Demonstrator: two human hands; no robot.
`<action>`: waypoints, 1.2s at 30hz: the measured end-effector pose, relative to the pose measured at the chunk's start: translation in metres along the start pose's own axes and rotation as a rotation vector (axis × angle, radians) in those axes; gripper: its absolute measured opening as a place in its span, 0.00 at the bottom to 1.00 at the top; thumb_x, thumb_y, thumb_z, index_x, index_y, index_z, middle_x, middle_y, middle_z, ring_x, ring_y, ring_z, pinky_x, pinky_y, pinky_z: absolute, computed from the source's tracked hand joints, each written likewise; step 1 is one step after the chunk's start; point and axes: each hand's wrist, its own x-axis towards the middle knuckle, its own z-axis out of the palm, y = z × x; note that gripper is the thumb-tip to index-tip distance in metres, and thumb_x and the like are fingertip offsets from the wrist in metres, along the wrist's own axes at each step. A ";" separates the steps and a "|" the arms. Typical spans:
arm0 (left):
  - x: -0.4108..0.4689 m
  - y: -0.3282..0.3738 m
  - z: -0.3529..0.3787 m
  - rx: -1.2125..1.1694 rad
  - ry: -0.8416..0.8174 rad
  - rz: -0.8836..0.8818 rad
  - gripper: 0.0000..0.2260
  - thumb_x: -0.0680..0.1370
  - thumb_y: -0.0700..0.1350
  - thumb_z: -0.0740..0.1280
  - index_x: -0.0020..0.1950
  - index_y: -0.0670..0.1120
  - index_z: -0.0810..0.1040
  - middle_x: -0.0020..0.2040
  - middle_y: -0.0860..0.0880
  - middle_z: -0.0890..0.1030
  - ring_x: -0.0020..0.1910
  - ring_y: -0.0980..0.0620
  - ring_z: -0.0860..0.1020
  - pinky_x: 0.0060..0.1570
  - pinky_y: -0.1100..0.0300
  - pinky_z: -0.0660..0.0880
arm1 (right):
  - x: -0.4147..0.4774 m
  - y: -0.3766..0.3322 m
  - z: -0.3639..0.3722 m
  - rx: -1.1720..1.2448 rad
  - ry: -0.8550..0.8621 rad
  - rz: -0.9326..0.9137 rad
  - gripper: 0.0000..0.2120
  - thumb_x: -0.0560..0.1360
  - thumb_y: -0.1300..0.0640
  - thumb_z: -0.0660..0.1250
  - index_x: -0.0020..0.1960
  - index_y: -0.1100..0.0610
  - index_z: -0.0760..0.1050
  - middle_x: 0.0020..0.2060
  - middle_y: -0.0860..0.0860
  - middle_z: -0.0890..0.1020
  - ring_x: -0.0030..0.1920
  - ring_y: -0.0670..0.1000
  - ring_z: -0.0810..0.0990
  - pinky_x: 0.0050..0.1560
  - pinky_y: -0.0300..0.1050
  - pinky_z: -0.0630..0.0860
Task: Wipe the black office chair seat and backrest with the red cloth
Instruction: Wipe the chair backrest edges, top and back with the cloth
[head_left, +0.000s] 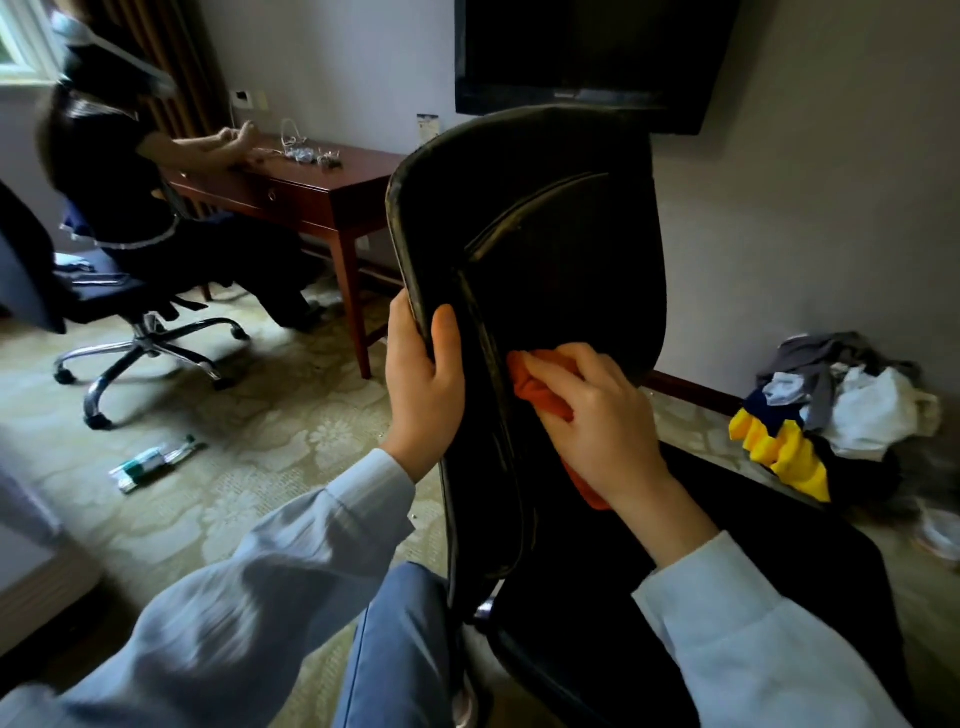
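Now my left hand (423, 384) curls round the backrest's (545, 234) left edge, thumb on its front. My right hand's (597, 415) curled fingers bunch the red cloth (535, 387) against the lower backrest. I'd press firmly, sweeping in overlapping strokes toward the top edge.

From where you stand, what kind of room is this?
Probably a hotel room, though I can't be certain: a wall-mounted television, a dark wooden desk with a drawer, and patterned carpet underfoot.
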 end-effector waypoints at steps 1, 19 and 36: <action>-0.001 0.000 0.000 -0.004 -0.001 -0.004 0.06 0.79 0.49 0.55 0.51 0.48 0.67 0.42 0.59 0.70 0.40 0.65 0.71 0.44 0.72 0.67 | 0.002 0.000 -0.005 -0.010 0.001 -0.002 0.17 0.72 0.54 0.64 0.60 0.54 0.78 0.50 0.55 0.79 0.46 0.59 0.79 0.32 0.50 0.78; -0.003 -0.003 -0.001 -0.010 0.002 -0.010 0.04 0.79 0.49 0.54 0.49 0.50 0.66 0.41 0.58 0.69 0.38 0.63 0.70 0.43 0.69 0.66 | 0.012 -0.007 0.009 0.095 0.078 -0.093 0.18 0.72 0.59 0.63 0.61 0.56 0.78 0.50 0.56 0.78 0.46 0.58 0.79 0.35 0.50 0.79; -0.004 0.004 0.002 -0.001 0.018 -0.034 0.15 0.79 0.52 0.54 0.60 0.45 0.69 0.51 0.49 0.74 0.51 0.46 0.74 0.55 0.49 0.72 | 0.070 -0.043 -0.020 0.293 0.151 0.012 0.16 0.74 0.57 0.64 0.62 0.53 0.77 0.54 0.49 0.78 0.53 0.47 0.78 0.51 0.40 0.77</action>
